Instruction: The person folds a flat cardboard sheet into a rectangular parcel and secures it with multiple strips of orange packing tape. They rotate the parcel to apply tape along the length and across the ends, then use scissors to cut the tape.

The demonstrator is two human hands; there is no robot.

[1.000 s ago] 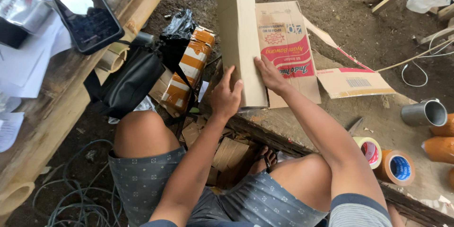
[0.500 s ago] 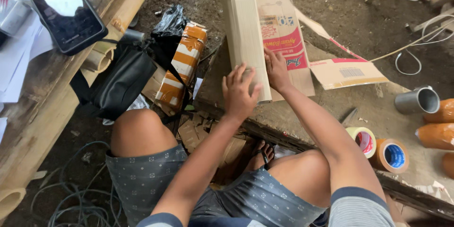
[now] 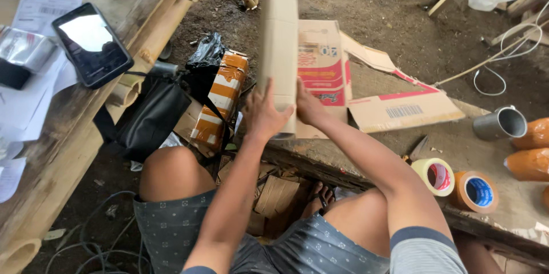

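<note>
Box: tall plain cardboard box (image 3: 278, 57) stands upright on dirt ground, in front of person's knees, leaning vs flattened printed carton (image 3: 366, 80).
L hand: left hand (image 3: 264, 115) flat on box's near lower face, fingers spread, not clamped.
R hand: right hand (image 3: 307, 105) pressed on box's right side edge; hands close, box betw them.
Right of it: two tape rolls (image 3: 457, 182), metal cup (image 3: 500, 123).
Left: black bag (image 3: 151, 117), orange-striped parcel (image 3: 220, 105), phone (image 3: 91, 44) on bench.

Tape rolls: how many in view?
2. A pale roll and a brown roll lie side by side on the ground at lower right, near the person's right knee. Others may be hidden among the clutter.
</note>
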